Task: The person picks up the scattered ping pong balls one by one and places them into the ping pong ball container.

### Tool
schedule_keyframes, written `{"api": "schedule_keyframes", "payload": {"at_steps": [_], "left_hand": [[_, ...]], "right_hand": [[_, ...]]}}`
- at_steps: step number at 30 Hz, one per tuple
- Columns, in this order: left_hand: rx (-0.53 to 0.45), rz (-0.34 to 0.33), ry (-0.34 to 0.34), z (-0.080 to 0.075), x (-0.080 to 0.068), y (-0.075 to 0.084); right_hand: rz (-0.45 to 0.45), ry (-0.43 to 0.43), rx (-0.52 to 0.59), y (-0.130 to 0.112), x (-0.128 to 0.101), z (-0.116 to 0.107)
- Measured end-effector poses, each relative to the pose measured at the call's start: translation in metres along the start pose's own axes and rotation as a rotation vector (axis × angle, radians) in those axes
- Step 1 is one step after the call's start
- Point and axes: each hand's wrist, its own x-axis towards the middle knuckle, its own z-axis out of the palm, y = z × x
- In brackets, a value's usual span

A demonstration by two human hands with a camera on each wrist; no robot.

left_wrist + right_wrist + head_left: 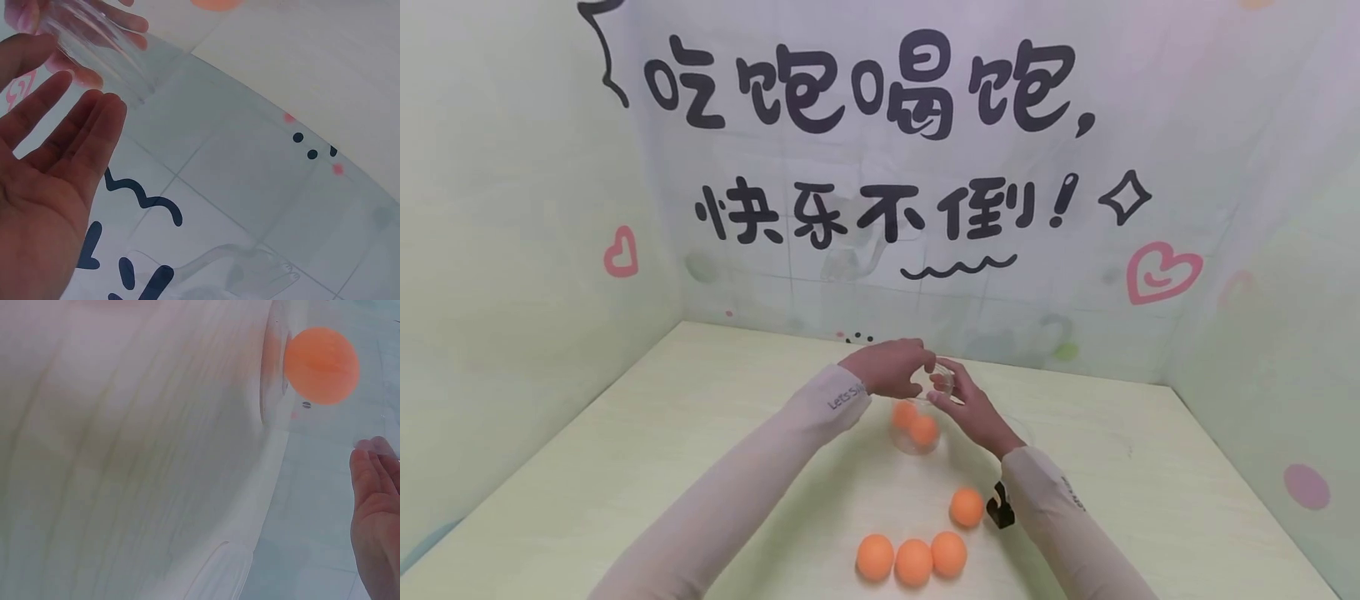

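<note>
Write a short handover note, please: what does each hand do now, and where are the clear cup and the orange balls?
Left hand: open, fingers straight beside the clear cup.
Right hand: its fingers hold the cup above the clear container.
Done: two orange balls lie in the container.
Left: four loose balls on the table, outside it.

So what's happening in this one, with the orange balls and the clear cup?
A person holds a small clear cup up over the table. The right hand has its grip on it, and the left hand is open beside it. Below the hands, a clear container has two orange balls inside. Four more balls lie loose on the table closer to the person.
</note>
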Motion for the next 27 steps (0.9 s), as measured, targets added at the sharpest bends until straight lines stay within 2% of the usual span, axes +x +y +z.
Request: {"api": "schedule_keyframes", "payload": {"at_steps": [7, 14, 17, 23, 27], "left_hand": [[0.078, 0.045, 0.007, 0.005, -0.015, 0.003], [0.084, 0.113, 0.023, 0.005, -0.028, 0.010], [0.116, 0.139, 0.036, 0.005, -0.032, 0.012], [0.107, 0.112, 0.020, 0.006, -0.041, 0.015], [0.081, 0.103, 0.007, 0.009, -0.048, 0.017]], "right_hand": [[0.034, -0.007, -0.013, -0.007, -0.003, 0.002], [0.028, -0.001, -0.017, -0.005, -0.003, 0.000], [0.022, -0.004, -0.024, -0.001, -0.001, -0.001], [0.007, 0.007, -0.014, 0.031, 0.014, 0.001], [0.002, 0.016, -0.015, 0.036, 0.015, 0.002]]}}
